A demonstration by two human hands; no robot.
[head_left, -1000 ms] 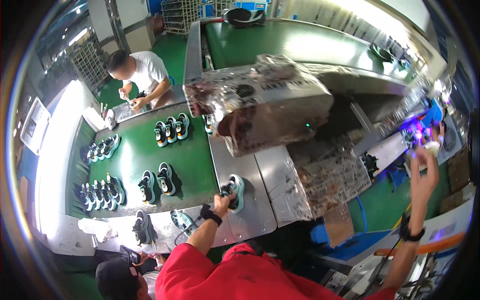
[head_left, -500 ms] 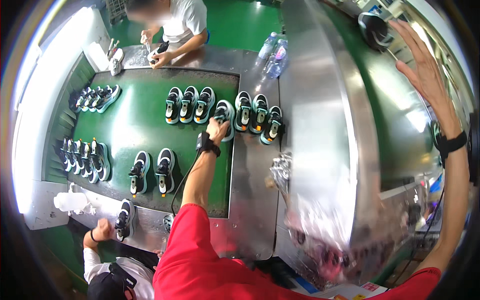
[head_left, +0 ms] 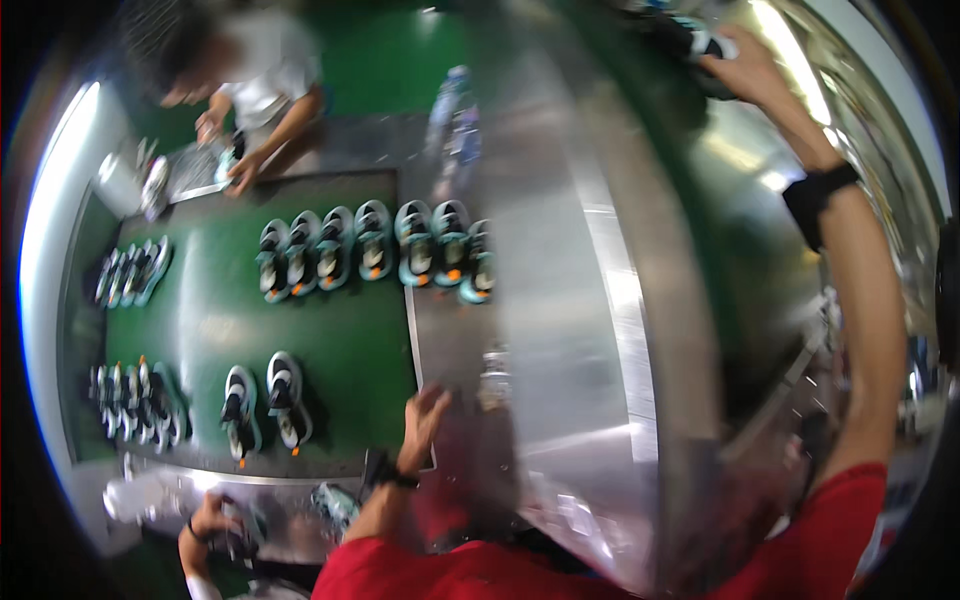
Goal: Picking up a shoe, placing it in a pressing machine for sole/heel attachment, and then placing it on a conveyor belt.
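At the upper right my right hand (head_left: 742,68) is closed on a black-and-white sneaker (head_left: 690,45), which is partly cut off by the picture's dark rim and blurred. My left hand (head_left: 426,425) hangs over the metal edge at the near right corner of the green belt, fingers apart and holding nothing. Beyond it a row of black, white and teal sneakers (head_left: 333,248) reaches from the belt onto the metal ledge. Two more sneakers (head_left: 287,400) lie on the belt to the left of that hand.
Two groups of sneakers (head_left: 135,272) sit at the left of the green belt (head_left: 220,320). Clear bottles (head_left: 455,130) stand by the far ledge. Across the belt a person (head_left: 270,80) handles a shoe; at lower left another person's hand (head_left: 213,515) is near a shoe. A metal housing (head_left: 570,330) rises between my arms.
My left hand has let go of a sneaker in the row and drawn back toward me. My right hand, open before, has closed on the sneaker at the right. The view has turned right.
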